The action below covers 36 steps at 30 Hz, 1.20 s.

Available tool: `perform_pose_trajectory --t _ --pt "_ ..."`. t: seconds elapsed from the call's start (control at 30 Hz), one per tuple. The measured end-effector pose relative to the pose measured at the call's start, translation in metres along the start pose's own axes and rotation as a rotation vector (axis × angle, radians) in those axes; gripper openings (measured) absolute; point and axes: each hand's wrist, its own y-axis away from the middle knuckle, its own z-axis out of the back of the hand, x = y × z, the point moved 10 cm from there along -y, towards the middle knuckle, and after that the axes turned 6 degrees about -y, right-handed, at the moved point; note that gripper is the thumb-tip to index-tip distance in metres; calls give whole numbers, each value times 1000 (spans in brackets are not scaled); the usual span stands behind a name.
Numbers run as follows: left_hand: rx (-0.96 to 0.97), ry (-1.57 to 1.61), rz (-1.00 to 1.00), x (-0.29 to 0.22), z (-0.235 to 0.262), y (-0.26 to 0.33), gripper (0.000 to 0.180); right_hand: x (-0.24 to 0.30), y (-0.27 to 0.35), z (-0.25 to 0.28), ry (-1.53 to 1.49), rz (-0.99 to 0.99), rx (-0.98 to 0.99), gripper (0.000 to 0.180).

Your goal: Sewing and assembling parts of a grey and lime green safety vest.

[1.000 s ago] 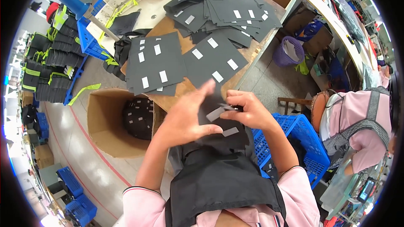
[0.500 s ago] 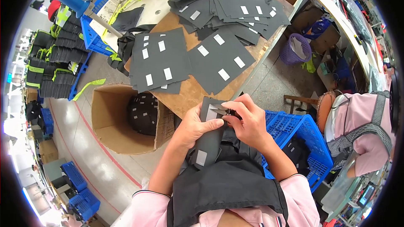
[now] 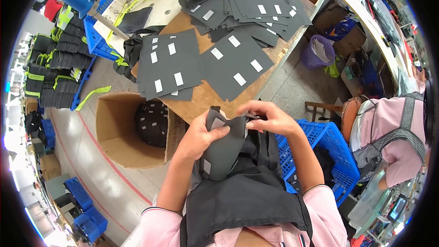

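Note:
A black fabric panel (image 3: pixel 225 148) with white rectangular patches hangs curved in front of my apron. My left hand (image 3: pixel 197 138) is closed on its left side, the thumb pressed over the face near the upper patch. At the panel's upper right edge is my right hand (image 3: pixel 273 118), fingers bent round a small pair of thread snips (image 3: pixel 252 116). The snips are mostly hidden by the fingers. Beyond my hands, flat black panels (image 3: pixel 171 66) with white patches lie on the brown board (image 3: pixel 201 103), and a larger overlapping pile (image 3: pixel 256 7) covers its far end.
An open cardboard box (image 3: pixel 112 132) with rolled black panels inside stands left of the board. To my right is a blue plastic crate (image 3: pixel 340 160) holding dark pieces. Further right sits a person in pink (image 3: pixel 388 132); a purple basket (image 3: pixel 310 57) stands beyond.
My right hand and the snips have moved right, from the upper patch to the panel's right edge. The panel has turned and bent, and my left hand has shifted slightly left with it.

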Motion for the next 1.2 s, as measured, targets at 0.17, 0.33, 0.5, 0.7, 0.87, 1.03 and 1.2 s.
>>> perform_pose_trajectory --t 0.17,0.33,0.5,0.7,0.87,1.03,1.2 --pt "-153 151 19 18 9 -5 18 -19 -1 -2 136 -133 -36 12" --pt "-144 210 51 28 11 -7 28 -24 3 -4 109 -50 -269 15" --pt "-202 318 94 34 15 -6 25 12 45 -3 585 292 -521 33" --pt "-217 253 57 27 9 -6 23 31 49 -21 801 426 -432 33" --pt "-247 242 36 22 13 -5 22 36 51 -22 913 476 -458 29" --pt "-224 207 42 15 12 -8 24 36 43 -20 909 502 -428 28" --pt "-497 41 -149 -47 90 -21 35 -8 21 71 452 252 -684 31"
